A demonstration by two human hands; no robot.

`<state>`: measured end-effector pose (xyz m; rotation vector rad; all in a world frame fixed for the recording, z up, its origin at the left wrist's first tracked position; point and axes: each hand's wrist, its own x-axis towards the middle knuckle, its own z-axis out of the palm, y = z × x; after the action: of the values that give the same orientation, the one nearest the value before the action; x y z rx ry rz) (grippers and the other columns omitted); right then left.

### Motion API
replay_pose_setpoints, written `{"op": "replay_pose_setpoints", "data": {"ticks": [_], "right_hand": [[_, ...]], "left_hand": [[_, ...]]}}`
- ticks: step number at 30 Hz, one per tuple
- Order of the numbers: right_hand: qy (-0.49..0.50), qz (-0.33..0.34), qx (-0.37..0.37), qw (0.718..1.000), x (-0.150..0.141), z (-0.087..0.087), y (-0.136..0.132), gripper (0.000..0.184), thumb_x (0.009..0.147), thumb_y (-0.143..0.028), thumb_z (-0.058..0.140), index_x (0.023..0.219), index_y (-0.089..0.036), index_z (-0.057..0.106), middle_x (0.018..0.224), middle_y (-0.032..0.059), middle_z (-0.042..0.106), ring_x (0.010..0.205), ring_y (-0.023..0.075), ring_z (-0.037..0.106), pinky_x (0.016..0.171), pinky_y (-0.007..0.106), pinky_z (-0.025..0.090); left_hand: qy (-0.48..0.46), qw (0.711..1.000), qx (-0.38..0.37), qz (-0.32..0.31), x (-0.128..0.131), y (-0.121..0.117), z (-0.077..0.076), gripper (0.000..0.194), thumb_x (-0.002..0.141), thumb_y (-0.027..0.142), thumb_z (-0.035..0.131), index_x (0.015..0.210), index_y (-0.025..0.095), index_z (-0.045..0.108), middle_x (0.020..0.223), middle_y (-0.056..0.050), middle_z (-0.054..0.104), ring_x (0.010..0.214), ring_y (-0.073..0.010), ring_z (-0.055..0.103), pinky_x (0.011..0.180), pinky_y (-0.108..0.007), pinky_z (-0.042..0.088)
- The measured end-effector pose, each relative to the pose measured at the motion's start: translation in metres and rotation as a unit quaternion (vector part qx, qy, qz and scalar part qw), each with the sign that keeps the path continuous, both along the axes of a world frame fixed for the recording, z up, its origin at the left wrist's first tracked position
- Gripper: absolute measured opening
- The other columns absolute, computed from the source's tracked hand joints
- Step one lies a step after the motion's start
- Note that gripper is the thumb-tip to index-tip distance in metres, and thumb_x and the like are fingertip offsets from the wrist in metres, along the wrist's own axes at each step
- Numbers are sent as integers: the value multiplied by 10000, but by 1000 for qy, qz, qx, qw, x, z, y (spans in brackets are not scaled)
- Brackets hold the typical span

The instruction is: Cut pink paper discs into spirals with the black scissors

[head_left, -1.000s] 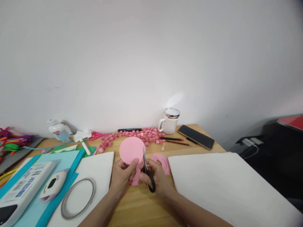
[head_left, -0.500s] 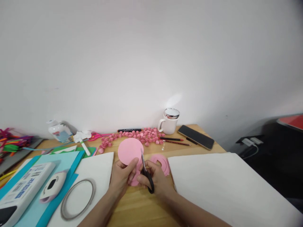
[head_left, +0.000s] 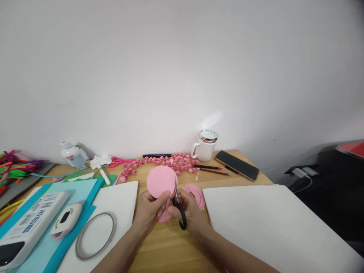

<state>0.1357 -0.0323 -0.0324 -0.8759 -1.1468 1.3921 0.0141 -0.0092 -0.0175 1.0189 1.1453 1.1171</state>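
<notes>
My left hand pinches the lower edge of a pink paper disc and holds it upright over the wooden desk. In my right hand are black-handled scissors, fingers through the loops, blades pointing up along the disc's right edge. Pink paper offcuts lie on the desk just right of my hands, and another pink piece shows under them.
A large white sheet lies at the right and another white sheet with a tape ring at the left. A white mug, a phone, pencils and several small pink paper shapes sit along the wall. Blue paper and a small white device lie far left.
The disc has turned slightly in my left hand and shifted a little to the right. The scissors have stayed at its right edge, and the view has drifted slightly.
</notes>
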Motion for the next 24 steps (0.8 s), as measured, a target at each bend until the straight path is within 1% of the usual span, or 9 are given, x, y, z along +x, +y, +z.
{"op": "replay_pose_setpoints", "data": {"ticks": [5, 9, 16, 20, 24], "right_hand": [[11, 13, -23, 1000, 0, -5, 0, 307, 602, -306, 711, 741, -190, 463, 536, -87, 398, 470, 62, 338, 439, 176, 252], [10, 17, -26, 999, 1, -7, 0, 275, 626, -288, 699, 753, -191, 476, 506, -97, 388, 439, 57, 339, 445, 181, 272], [14, 23, -42, 999, 1, -9, -1, 262, 642, -266, 694, 778, -184, 484, 489, -93, 453, 425, 65, 446, 455, 176, 340], [10, 19, -46, 999, 0, -11, -1, 257, 658, -283, 686, 776, -181, 481, 465, -85, 475, 426, 78, 480, 420, 165, 323], [-2, 14, -38, 999, 0, -11, -1, 267, 655, -307, 688, 753, -177, 477, 464, -79, 487, 409, 71, 455, 401, 165, 305]], "left_hand": [[4, 1000, 1, 3, 0, 0, 0, 476, 584, 390, 695, 320, 146, 383, 230, 58, 345, 252, -26, 259, 319, -186, 147], [-4, 1000, 9, -4, -1, 0, -1, 476, 597, 384, 691, 328, 146, 378, 235, 59, 353, 255, -27, 268, 326, -187, 152], [-8, 1000, 17, -7, -1, 0, 0, 480, 604, 382, 691, 333, 146, 373, 236, 57, 361, 255, -25, 272, 325, -184, 167], [-22, 1000, 12, -18, -1, 0, 0, 432, 625, 387, 674, 375, 140, 424, 253, 53, 391, 248, -32, 296, 311, -177, 189], [-65, 997, 0, -36, -1, 1, 0, 362, 679, 405, 623, 475, 140, 485, 315, 49, 453, 236, -40, 317, 287, -173, 201]]}}
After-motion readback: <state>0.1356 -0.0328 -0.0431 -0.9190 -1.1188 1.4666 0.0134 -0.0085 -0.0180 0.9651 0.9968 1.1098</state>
